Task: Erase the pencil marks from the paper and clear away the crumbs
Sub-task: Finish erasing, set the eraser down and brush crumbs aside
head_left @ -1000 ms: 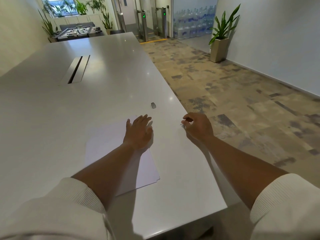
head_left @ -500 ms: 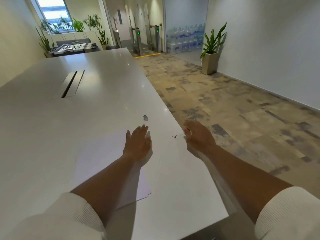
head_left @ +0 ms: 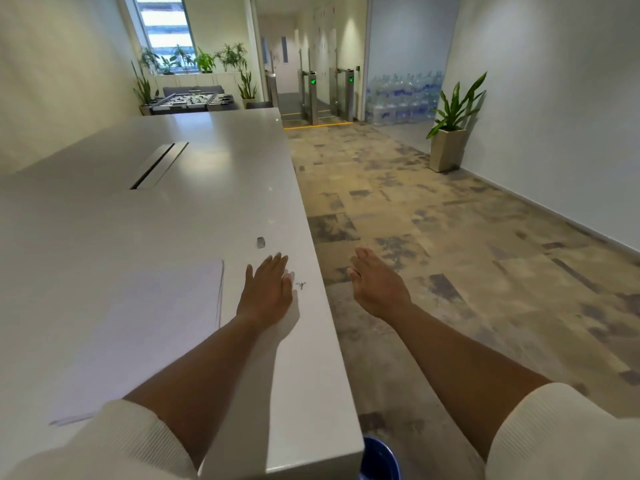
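I could read no brand or writing anywhere; the only signs were two green lights on the gates [head_left: 313, 81] far beyond the table [head_left: 194, 216], too small to make out. I used the paper [head_left: 149, 327] as my landmark: it lay flat on the grey table, with a faint pencil line along its right edge. Just right of the paper my left hand [head_left: 266, 289] lay flat on the table, fingers straight and together, holding nothing. Right of that hand, close to the table's edge, sat a small dark clump of crumbs [head_left: 301, 285]. Beyond the paper's far right corner lay the eraser [head_left: 260, 242], small and grey, apart from both hands. My right hand [head_left: 375, 285] hung off the table, over the carpet [head_left: 450, 237], fingers loosely extended and empty. Far beyond the paper a slot [head_left: 159, 165] ran along the tabletop. A potted plant [head_left: 450, 133] stood by the right wall, and stacked water bottles [head_left: 405, 98] stood behind it. Something blue [head_left: 379, 459] showed under the table's near corner.
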